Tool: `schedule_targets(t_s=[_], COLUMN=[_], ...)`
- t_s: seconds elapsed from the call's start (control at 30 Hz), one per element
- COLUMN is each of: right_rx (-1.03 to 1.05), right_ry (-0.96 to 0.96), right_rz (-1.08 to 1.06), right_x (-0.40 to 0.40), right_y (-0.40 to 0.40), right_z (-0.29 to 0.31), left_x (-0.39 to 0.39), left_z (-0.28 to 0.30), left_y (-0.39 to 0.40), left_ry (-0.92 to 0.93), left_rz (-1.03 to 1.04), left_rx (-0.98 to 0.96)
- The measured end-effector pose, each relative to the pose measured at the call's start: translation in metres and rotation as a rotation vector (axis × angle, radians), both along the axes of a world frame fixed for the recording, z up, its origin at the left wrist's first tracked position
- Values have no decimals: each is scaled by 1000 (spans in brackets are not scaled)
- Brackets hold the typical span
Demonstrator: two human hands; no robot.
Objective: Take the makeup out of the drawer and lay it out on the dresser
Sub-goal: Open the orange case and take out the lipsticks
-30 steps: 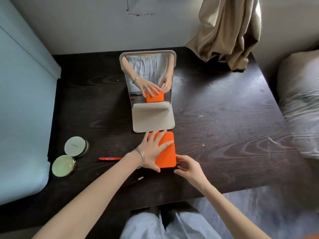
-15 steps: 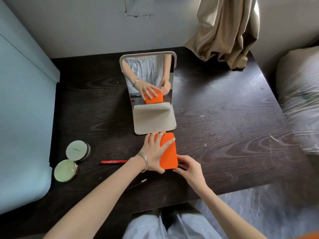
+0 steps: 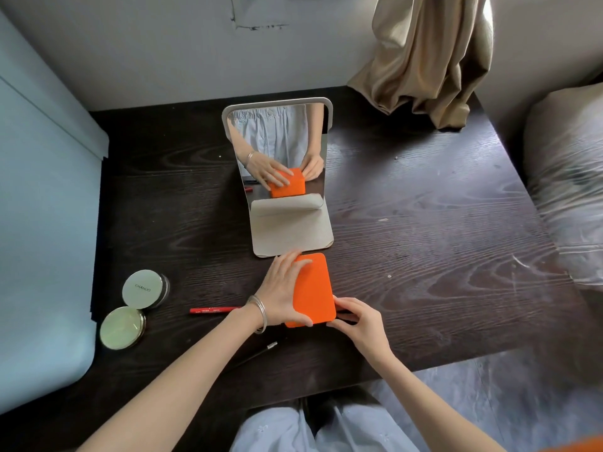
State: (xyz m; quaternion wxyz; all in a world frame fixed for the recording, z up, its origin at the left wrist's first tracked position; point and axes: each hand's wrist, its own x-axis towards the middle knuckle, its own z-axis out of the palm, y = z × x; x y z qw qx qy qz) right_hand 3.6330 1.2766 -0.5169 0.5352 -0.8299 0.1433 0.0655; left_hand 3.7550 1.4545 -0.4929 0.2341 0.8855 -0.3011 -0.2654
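Note:
An orange makeup case (image 3: 315, 288) sits on the dark wooden dresser (image 3: 424, 256), just in front of the mirror's base. My left hand (image 3: 280, 288) grips its left side, fingers over the top and thumb along the near edge. My right hand (image 3: 359, 324) pinches the case's near right corner, where a dark edge shows underneath. The orange face is tilted up on the right. Two round pale-green compacts (image 3: 142, 288) (image 3: 122, 327), a red pencil (image 3: 212, 310) and a thin black brush (image 3: 257, 352) lie to the left. No drawer is visible.
A folding mirror (image 3: 277, 141) stands at the middle back and reflects both hands. A beige curtain (image 3: 424, 60) hangs onto the back right corner. A pillow (image 3: 567, 190) borders the right edge, a pale blue panel (image 3: 42, 223) the left.
The orange face has risen from flat to tilted. My right hand has closed in on the near right corner. My left hand has shifted toward the case's left side.

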Motion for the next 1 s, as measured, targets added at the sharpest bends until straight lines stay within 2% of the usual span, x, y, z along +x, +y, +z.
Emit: schedule_targets(t_s=[0.07,0.13,0.2,0.27,0.43,0.57,1.0], right_rx=[-12,-23,-38,-50,-60,-35,-92], right_ry=[1,6,1,-12,-25,-19,-2], right_rz=[11,22,31,33,2,-25,-51], right_x=[1,1,1,1,0,-1,4], right_y=[0,0,0,1,5,8,12], right_z=[-1,-2,-2,-1,-2,-3,-1], left_x=[-4,-6,-6,-7,-11,-11,-2], left_z=[2,4,3,2,-1,-1,1], left_y=[2,6,14,21,23,15,15], left_ry=[109,188,234,221,-34,-125,104], left_rz=[249,399,337,174,-62,-88,-14], left_rx=[-65,-138,-155,-87,133,220,81])
